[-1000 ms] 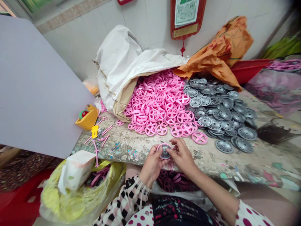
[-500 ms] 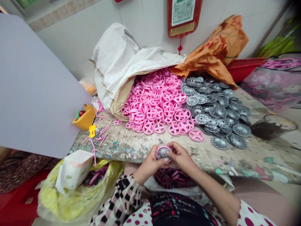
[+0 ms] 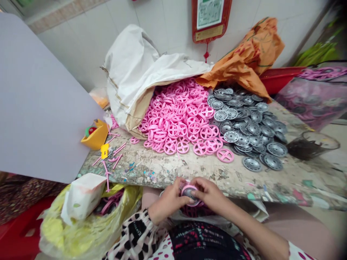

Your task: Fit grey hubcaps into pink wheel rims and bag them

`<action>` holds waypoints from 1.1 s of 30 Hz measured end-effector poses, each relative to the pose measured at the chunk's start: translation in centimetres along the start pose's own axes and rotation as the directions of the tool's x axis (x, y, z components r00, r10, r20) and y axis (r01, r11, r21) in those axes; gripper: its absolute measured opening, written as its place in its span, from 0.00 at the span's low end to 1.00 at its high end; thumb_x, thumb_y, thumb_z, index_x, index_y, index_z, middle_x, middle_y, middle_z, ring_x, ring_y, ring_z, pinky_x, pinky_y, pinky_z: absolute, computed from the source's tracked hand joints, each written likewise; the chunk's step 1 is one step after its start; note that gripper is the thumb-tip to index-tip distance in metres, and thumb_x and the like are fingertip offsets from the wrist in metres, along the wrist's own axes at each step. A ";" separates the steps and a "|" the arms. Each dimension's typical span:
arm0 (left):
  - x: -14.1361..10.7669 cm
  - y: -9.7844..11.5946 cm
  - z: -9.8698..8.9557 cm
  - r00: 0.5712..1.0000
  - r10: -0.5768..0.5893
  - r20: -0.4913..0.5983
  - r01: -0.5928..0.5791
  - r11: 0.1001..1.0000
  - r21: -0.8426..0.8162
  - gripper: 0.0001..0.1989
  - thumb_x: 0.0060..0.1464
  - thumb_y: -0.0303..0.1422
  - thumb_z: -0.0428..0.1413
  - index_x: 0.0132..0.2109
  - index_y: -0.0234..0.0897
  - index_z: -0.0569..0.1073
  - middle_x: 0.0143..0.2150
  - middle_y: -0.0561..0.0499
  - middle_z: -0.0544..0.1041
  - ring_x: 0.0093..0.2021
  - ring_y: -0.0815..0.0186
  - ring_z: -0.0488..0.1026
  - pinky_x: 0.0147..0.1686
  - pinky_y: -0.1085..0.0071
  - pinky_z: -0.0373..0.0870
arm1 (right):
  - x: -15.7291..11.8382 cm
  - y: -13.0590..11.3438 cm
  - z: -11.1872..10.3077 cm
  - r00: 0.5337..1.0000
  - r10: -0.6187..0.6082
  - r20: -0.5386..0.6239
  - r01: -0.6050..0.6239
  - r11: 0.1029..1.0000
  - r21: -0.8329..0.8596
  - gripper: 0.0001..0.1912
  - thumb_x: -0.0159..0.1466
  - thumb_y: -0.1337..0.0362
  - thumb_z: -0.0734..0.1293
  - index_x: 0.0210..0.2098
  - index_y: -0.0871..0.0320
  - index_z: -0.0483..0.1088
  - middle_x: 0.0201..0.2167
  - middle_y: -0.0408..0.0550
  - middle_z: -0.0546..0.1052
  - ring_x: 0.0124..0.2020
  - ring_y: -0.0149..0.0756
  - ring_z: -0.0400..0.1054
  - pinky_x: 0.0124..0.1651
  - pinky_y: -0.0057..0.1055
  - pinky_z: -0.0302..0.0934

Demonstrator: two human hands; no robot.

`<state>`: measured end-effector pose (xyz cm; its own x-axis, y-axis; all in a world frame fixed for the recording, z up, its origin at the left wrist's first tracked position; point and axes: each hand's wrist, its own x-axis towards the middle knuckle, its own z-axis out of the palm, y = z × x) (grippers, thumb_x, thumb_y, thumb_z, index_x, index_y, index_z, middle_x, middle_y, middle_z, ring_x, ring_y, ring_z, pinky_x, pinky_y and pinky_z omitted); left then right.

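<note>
Left hand (image 3: 168, 200): curled round the near side of a pink ring (image 3: 185, 187), thumb and fingers closed on its rim, just off the table edge
Right hand (image 3: 210, 193): comes in from the opposite side, its fingertips (image 3: 195, 195) lying over the middle of a grey disc (image 3: 187, 192)
Grip: both hands together, clamped on the ring from two sides, knuckles almost meeting above it
Held piece: the disc sits inside the ring, in front of the person's body, just below the table edge; how fully it is seated cannot be told, since fingers cover much of it
Handling: holding the ring from both sides keeps it steady, and even finger contact around the rim would suit such a light piece
Table: a worn, paint-spattered table (image 3: 151, 173) runs just beyond the hands
Pink pile: a heap of pink wheels (image 3: 176, 122) spills from a white sack (image 3: 130, 72), with one loose pink wheel (image 3: 225, 155) apart at its edge
Grey pile: grey discs (image 3: 244, 122) lie just right of the pink heap, below an orange bag (image 3: 249, 61)
Below: more pink wheels (image 3: 195, 211) lie under the hands, beside a yellow plastic bag (image 3: 65, 231)
</note>
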<state>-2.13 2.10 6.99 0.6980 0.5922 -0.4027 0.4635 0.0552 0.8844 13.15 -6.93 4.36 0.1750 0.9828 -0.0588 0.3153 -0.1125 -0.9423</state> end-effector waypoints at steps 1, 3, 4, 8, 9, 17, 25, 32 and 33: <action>-0.1 -0.1 -0.6 1.000 -0.006 -0.005 0.006 1.000 0.025 0.26 0.40 0.33 0.64 0.47 0.39 0.65 0.23 0.59 0.70 0.19 0.74 0.65 0.19 0.79 0.60 | -0.5 -0.1 -0.1 0.999 -0.032 0.023 0.034 0.992 -0.125 0.06 0.59 0.65 0.62 0.35 0.57 0.69 0.31 0.45 0.70 0.35 0.35 0.64 0.39 0.32 0.57; -0.3 -0.3 -1.5 0.999 -0.044 -0.027 0.045 0.999 0.018 0.26 0.44 0.35 0.61 0.50 0.38 0.64 0.22 0.59 0.69 0.20 0.73 0.66 0.19 0.79 0.60 | -1.0 -0.3 -0.5 0.994 -0.103 0.046 0.112 0.929 -0.353 0.09 0.63 0.63 0.61 0.41 0.56 0.71 0.36 0.48 0.70 0.38 0.37 0.65 0.40 0.32 0.58; -0.3 -0.4 -1.7 0.997 -0.060 -0.038 0.060 0.998 0.002 0.24 0.46 0.36 0.59 0.50 0.38 0.64 0.21 0.59 0.69 0.20 0.72 0.66 0.20 0.78 0.61 | -0.8 -0.4 -0.8 0.990 -0.136 0.043 0.141 0.883 -0.448 0.11 0.64 0.63 0.60 0.43 0.56 0.71 0.37 0.49 0.70 0.38 0.38 0.65 0.40 0.33 0.58; 0.0 -1.0 -1.5 0.996 -0.065 -0.054 0.062 0.996 -0.061 0.20 0.49 0.39 0.56 0.49 0.36 0.65 0.22 0.57 0.69 0.21 0.72 0.67 0.22 0.76 0.63 | 2.7 -0.7 -3.3 0.970 -0.228 -0.086 0.087 0.653 -0.753 0.14 0.66 0.65 0.57 0.43 0.57 0.72 0.37 0.52 0.69 0.40 0.40 0.63 0.40 0.33 0.56; 0.1 -1.1 -1.3 0.997 -0.062 -0.049 0.059 0.996 -0.071 0.19 0.49 0.39 0.56 0.48 0.36 0.66 0.22 0.57 0.69 0.21 0.72 0.67 0.23 0.76 0.64 | 3.9 -0.7 -4.0 0.966 -0.229 -0.123 0.037 0.590 -0.806 0.13 0.66 0.66 0.57 0.42 0.57 0.73 0.38 0.53 0.69 0.40 0.41 0.62 0.39 0.33 0.56; 0.6 -0.4 -0.3 0.996 0.041 -0.082 -0.045 0.998 -0.049 0.12 0.52 0.36 0.54 0.42 0.35 0.72 0.25 0.54 0.70 0.24 0.73 0.65 0.26 0.75 0.63 | 7.5 0.2 -5.2 0.946 -0.281 -0.161 0.029 0.568 -0.822 0.12 0.64 0.69 0.58 0.37 0.59 0.73 0.40 0.56 0.69 0.42 0.43 0.61 0.40 0.34 0.55; 2.0 1.2 0.4 0.932 0.283 -0.229 -0.268 0.959 0.094 0.13 0.45 0.28 0.58 0.41 0.38 0.75 0.36 0.52 0.74 0.35 0.70 0.69 0.35 0.75 0.65 | 1.5 -1.1 -1.9 0.940 -0.286 -0.185 0.229 0.933 -0.278 0.11 0.66 0.60 0.58 0.32 0.56 0.68 0.29 0.43 0.70 0.32 0.32 0.67 0.35 0.27 0.63; 2.2 1.2 1.3 0.990 -0.077 -0.120 0.028 0.930 -0.366 0.13 0.43 0.38 0.60 0.31 0.35 0.68 0.20 0.57 0.70 0.15 0.74 0.63 0.15 0.78 0.54 | -2.0 4.9 -10.7 0.782 -0.219 -0.583 -0.376 0.579 -0.723 0.17 0.66 0.60 0.57 0.48 0.61 0.69 0.48 0.62 0.72 0.49 0.53 0.64 0.49 0.52 0.57; 2.2 1.4 1.4 0.989 -0.103 -0.110 0.047 0.905 -0.422 0.14 0.42 0.39 0.61 0.32 0.35 0.67 0.20 0.57 0.70 0.14 0.74 0.63 0.14 0.79 0.53 | -2.6 5.7 -11.2 0.779 -0.224 -0.585 -0.430 0.487 -0.760 0.17 0.66 0.61 0.57 0.49 0.62 0.69 0.49 0.62 0.72 0.48 0.53 0.64 0.49 0.51 0.58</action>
<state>0.78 2.39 7.00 0.5819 0.6683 -0.4634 0.2223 0.4174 0.8811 24.95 -11.73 2.86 0.6112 0.7057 0.3584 0.7872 -0.5890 -0.1827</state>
